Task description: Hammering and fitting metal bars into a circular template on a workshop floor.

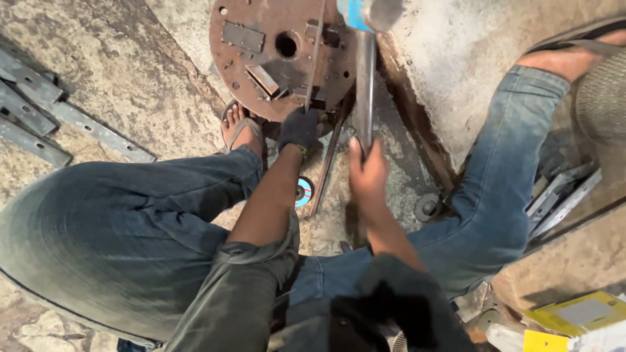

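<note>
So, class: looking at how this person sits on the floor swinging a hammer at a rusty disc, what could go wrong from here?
1. The gloved left hand steadies a thin metal strip on the rusty disc, close to the hammer; a missed blow could hit the fingers.
2. The right hand is bare, so the handle may slip.
3. The sandalled foot beside the disc is exposed to falling metal.

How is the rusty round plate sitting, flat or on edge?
Cannot tell: the round plate shows its whole face, its lower edge near the gloved left hand.
</note>
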